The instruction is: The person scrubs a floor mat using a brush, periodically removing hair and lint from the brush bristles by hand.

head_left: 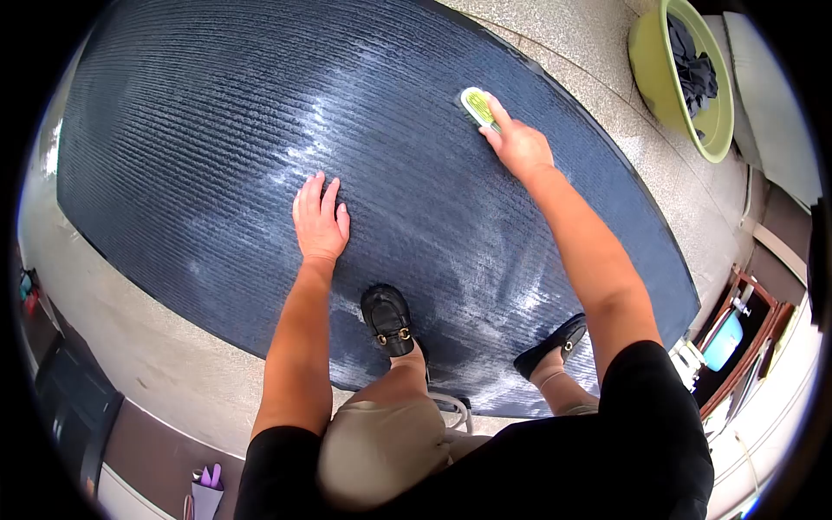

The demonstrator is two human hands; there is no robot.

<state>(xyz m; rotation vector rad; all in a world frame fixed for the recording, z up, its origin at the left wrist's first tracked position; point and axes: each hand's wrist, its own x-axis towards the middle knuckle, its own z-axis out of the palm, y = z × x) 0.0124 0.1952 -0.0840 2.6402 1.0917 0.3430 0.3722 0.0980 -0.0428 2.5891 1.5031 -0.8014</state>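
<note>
A large dark blue ribbed mat (217, 113) lies on the floor, with whitish suds streaked over its middle and near my feet. My right hand (522, 146) is closed around a green and white scrub brush (476, 107), which rests on the mat's right part. The brush's bristles are hidden beneath it. My left hand (320, 219) lies flat on the mat with its fingers spread, beside a white streak of suds.
My black shoes (386, 316) stand on the mat's near part. A yellow-green tub (652, 65) holding dark cloth stands at the upper right on speckled floor. At the lower right is a brown frame (763, 347) with a blue container (723, 341).
</note>
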